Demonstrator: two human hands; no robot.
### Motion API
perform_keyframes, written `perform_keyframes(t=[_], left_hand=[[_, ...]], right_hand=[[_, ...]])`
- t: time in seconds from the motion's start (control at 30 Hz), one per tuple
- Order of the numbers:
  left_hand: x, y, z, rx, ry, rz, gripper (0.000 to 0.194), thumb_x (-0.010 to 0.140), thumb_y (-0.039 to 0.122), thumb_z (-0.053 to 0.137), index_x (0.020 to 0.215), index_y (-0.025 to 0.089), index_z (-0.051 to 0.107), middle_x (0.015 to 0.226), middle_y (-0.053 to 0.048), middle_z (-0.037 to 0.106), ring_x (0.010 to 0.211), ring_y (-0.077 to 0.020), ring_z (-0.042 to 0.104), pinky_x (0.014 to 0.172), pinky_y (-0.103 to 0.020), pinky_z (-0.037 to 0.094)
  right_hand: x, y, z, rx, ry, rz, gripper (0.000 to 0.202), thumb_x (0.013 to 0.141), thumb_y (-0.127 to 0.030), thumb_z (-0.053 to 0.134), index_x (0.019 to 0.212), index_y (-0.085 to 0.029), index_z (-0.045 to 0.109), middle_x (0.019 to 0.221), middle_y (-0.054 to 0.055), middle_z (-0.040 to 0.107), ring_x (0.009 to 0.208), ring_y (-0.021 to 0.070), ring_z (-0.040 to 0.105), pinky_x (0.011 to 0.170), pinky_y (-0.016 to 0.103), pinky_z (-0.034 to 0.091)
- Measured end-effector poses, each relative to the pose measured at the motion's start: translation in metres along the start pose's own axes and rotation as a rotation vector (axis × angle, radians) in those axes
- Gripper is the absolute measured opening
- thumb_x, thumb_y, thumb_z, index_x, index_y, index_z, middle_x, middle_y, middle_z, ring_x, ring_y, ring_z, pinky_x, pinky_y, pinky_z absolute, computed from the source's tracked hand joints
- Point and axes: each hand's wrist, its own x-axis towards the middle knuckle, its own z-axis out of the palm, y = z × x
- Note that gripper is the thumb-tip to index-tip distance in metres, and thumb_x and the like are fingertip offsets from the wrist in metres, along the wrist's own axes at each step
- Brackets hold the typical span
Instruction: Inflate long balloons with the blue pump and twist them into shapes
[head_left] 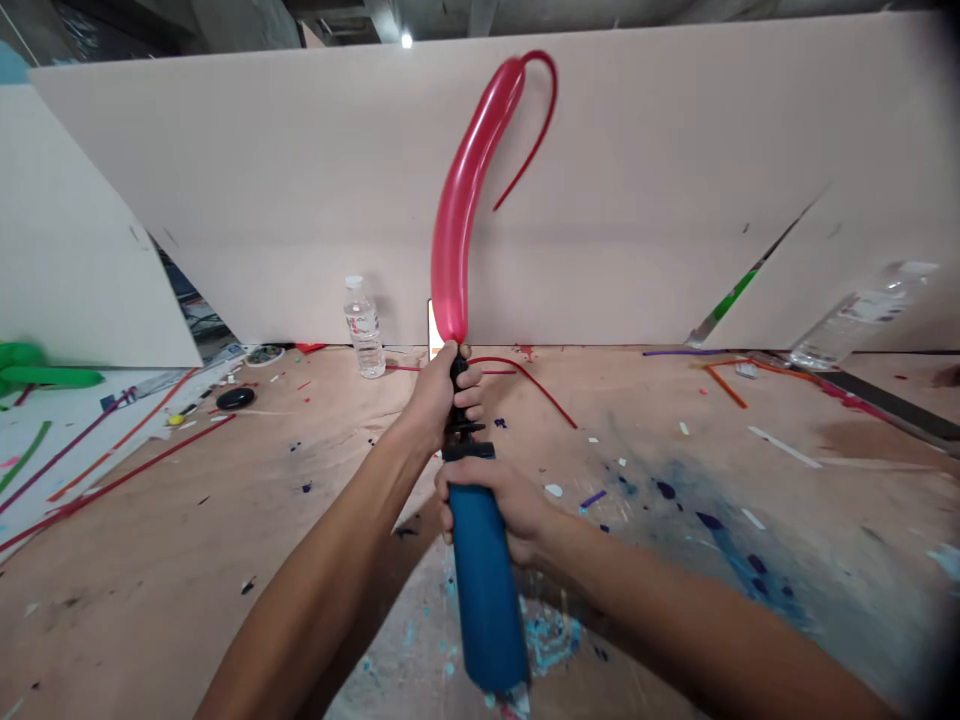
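A blue balloon pump (487, 590) is held out in front of me, its black nozzle end pointing away. A long red balloon (465, 200) stands up from the nozzle, mostly inflated, with a thin uninflated tail curling down at its tip. My left hand (442, 390) is wrapped round the black nozzle end, right at the balloon's neck. Lower down, my right hand (502, 495) grips the top of the blue barrel. The balloon's mouth is hidden by my left fingers.
A clear water bottle (365, 328) stands by the white board (300, 200); another bottle (862, 315) leans at right. Behind the balloon's base is a lit phone-like screen (433, 330). Uninflated balloons (142, 460), a black round object (235, 398) and scraps lie on the paint-stained table (187, 570).
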Motion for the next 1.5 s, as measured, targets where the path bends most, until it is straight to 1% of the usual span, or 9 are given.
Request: perform_keyframes(t=[0.2,0.5,0.67,0.83,1.0,1.2,1.3,1.43,1.5], left_hand=[[-0.012,0.017,0.006,-0.009,0.036,0.197,0.019,0.093,0.032,0.040,0.078,0.021,0.042,0.052,0.009,0.030,0.030,-0.0044,0.026,0.029,-0.015,0.021],[0.000,0.042,-0.032,-0.206,0.017,0.057,0.031,0.096,0.027,0.030,0.069,0.017,0.043,0.048,0.008,0.027,0.026,-0.0035,0.025,0.026,-0.014,0.017],[0.002,0.014,-0.023,-0.275,-0.006,-0.046,0.034,0.097,0.030,0.030,0.069,0.018,0.043,0.047,0.009,0.025,0.025,-0.0038,0.023,0.027,-0.015,0.015],[0.001,-0.007,-0.004,-0.197,0.010,0.028,0.031,0.097,0.033,0.032,0.072,0.019,0.044,0.047,0.008,0.027,0.026,-0.0052,0.023,0.028,-0.016,0.017],[0.011,0.008,-0.029,-0.159,0.073,-0.028,0.027,0.094,0.025,0.035,0.069,0.018,0.041,0.047,0.009,0.026,0.026,-0.0038,0.025,0.027,-0.015,0.016],[0.009,0.047,-0.062,-0.278,0.018,0.084,0.035,0.098,0.026,0.025,0.069,0.016,0.043,0.047,0.008,0.030,0.027,-0.0025,0.029,0.028,-0.012,0.017],[0.005,0.036,-0.050,-0.241,0.004,0.083,0.033,0.097,0.029,0.029,0.070,0.018,0.044,0.046,0.008,0.028,0.026,-0.0036,0.026,0.027,-0.014,0.016],[0.008,0.000,-0.029,-0.201,-0.017,-0.006,0.031,0.097,0.032,0.031,0.071,0.019,0.044,0.046,0.009,0.027,0.026,-0.0044,0.024,0.027,-0.016,0.017],[0.012,-0.010,-0.026,-0.172,0.006,-0.006,0.029,0.096,0.032,0.035,0.071,0.019,0.043,0.046,0.009,0.027,0.026,-0.0047,0.024,0.027,-0.016,0.017]], right_hand=[[-0.005,-0.003,0.013,-0.045,0.000,-0.106,0.026,0.055,-0.034,0.067,0.068,-0.016,0.054,0.052,-0.001,0.057,0.048,0.0112,0.053,0.048,0.024,0.042],[-0.023,0.056,0.044,0.095,0.000,0.116,0.028,0.054,-0.036,0.061,0.073,-0.017,0.054,0.048,-0.002,0.056,0.040,0.0115,0.051,0.044,0.025,0.044],[-0.010,0.018,0.021,0.051,-0.008,0.184,0.021,0.059,-0.032,0.062,0.070,-0.015,0.054,0.050,0.000,0.057,0.043,0.0109,0.054,0.047,0.023,0.046],[0.001,-0.015,0.000,-0.024,0.034,0.073,0.016,0.068,-0.029,0.062,0.069,-0.014,0.058,0.051,0.003,0.060,0.045,0.0115,0.055,0.049,0.022,0.046],[-0.003,0.018,0.022,0.116,0.084,0.101,0.023,0.075,-0.037,0.053,0.066,-0.015,0.055,0.050,0.002,0.059,0.044,0.0100,0.053,0.046,0.020,0.045],[-0.005,0.054,0.038,0.064,-0.050,0.149,0.032,0.054,-0.028,0.066,0.082,-0.018,0.055,0.055,-0.004,0.057,0.043,0.0121,0.054,0.045,0.026,0.048],[0.001,0.034,0.026,0.023,-0.017,0.106,0.043,0.052,-0.021,0.067,0.093,-0.021,0.053,0.056,-0.006,0.058,0.043,0.0125,0.054,0.044,0.025,0.047],[0.011,-0.003,0.009,-0.021,0.058,0.121,0.007,0.069,-0.022,0.056,0.071,-0.016,0.054,0.051,0.000,0.057,0.045,0.0110,0.053,0.048,0.022,0.046],[0.014,-0.010,0.006,-0.007,0.054,0.104,0.011,0.074,-0.022,0.053,0.066,-0.015,0.054,0.050,0.002,0.057,0.045,0.0107,0.053,0.049,0.022,0.046]])
